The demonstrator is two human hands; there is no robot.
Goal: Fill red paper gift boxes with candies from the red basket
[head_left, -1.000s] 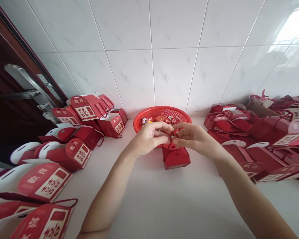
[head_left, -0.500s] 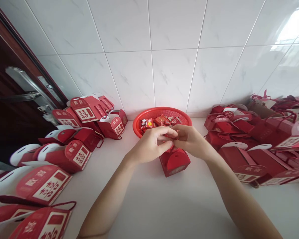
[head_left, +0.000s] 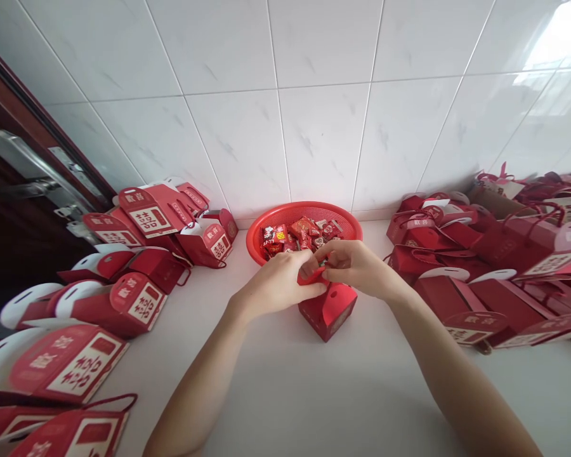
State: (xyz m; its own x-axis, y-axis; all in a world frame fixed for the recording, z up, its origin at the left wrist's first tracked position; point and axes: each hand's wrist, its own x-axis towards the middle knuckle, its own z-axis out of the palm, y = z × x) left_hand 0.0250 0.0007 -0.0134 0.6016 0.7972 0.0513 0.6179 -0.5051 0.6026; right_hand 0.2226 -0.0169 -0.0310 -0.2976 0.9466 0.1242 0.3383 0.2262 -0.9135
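Turned slightly since the earlier frame, a red box (head_left: 327,315) points 1 corner toward the camera at the center of the frame, on a white counter (head_left: 266,393). Left hand (head_left: 280,282) grips its raised top flap between fingers and thumb; right hand (head_left: 359,266) bends its fingers at the same top, though whether they hold anything cannot be told. Just behind, 1 red basket (head_left: 254,238) holds wrapped sweets (head_left: 306,228). More boxes (head_left: 136,304) line the left and right of the frame.
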